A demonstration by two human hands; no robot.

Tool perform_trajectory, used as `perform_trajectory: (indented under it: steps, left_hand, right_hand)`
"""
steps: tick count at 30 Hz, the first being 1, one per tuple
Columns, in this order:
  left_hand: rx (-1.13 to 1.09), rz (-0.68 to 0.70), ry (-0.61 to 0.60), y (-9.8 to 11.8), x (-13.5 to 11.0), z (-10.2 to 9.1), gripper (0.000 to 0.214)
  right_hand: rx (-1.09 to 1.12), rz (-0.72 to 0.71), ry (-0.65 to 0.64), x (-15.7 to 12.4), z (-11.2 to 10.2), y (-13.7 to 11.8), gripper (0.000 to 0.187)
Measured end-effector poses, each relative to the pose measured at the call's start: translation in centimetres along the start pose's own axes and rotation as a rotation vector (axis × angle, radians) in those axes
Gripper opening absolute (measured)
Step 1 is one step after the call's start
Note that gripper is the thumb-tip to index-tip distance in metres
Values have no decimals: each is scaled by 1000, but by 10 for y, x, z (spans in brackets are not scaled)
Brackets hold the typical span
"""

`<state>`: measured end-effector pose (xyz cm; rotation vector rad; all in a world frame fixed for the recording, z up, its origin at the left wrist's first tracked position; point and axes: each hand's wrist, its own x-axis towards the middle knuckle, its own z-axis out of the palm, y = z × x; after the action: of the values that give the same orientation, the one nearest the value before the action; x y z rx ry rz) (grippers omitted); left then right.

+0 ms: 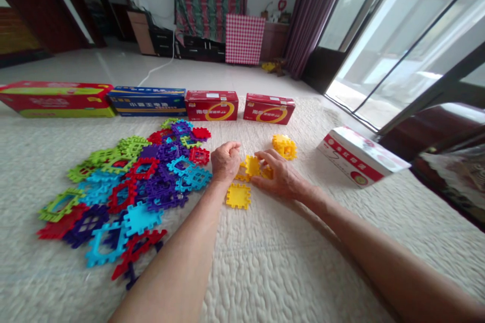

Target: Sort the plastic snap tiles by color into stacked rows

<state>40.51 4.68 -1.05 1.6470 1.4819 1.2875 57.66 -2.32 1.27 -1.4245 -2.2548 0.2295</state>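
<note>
My right hand point(279, 173) curls around several yellow interlocking plastic panels, its thumb and fingers on either side of them. A solid square yellow panel point(252, 166) shows at its fingertips. Close on the other side, my left hand point(226, 160) is closed with fingers bent in, right beside the yellow pieces; what it grips is hidden. A flat yellow square panel point(238, 196) with notched edges lies on the quilted mat just below the hands. Beyond my right hand rests a small stack of yellow panels point(285, 147).
A heap of interlocking panels in purple point(162, 181), light blue point(142, 217), red point(62, 222) and green point(106, 159) spreads left. Along the far mat edge stand a long red box point(60, 100), a blue box point(147, 101) and two red boxes point(211, 106). A white-and-red carton point(359, 156) sits right.
</note>
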Motion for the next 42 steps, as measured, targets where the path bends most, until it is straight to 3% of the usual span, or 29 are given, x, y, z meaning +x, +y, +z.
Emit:
perform_trajectory:
  steps: [5,10,13,20,28,33,36,40,42]
  left_hand:
    - [58,26,-23,0,0,1,33]
    - [83,41,-15,0,1,3,32]
    - [101,44,-5,1,1,2,32]
    - [114,50,8,-3,1,4,32]
    - [123,38,6,-1,1,3,33]
    - [132,52,13,-3,1,3,32]
    - [128,61,10,-5,2,4,32]
    - [121,60,12,-5,2,4,32]
    - [119,55,12,-5,2,4,31]
  right_hand:
    - [4,-30,-15,-13,-14,13,67]
    - [-18,-26,-139,-20,-31,13,28]
    - [52,-89,-133,-16,-33,13,19]
    - [17,48,29,-13,-29,25,32]
    - [-174,163,-54,-15,-32,23,49]
    - [-178,137,-124,-16,-33,16,29]
    - [-118,44,-28,-15,-35,24,34]
    - [-149,-6,285,-17,-34,46,49]
    - [-188,16,380,-20,-33,56,54]
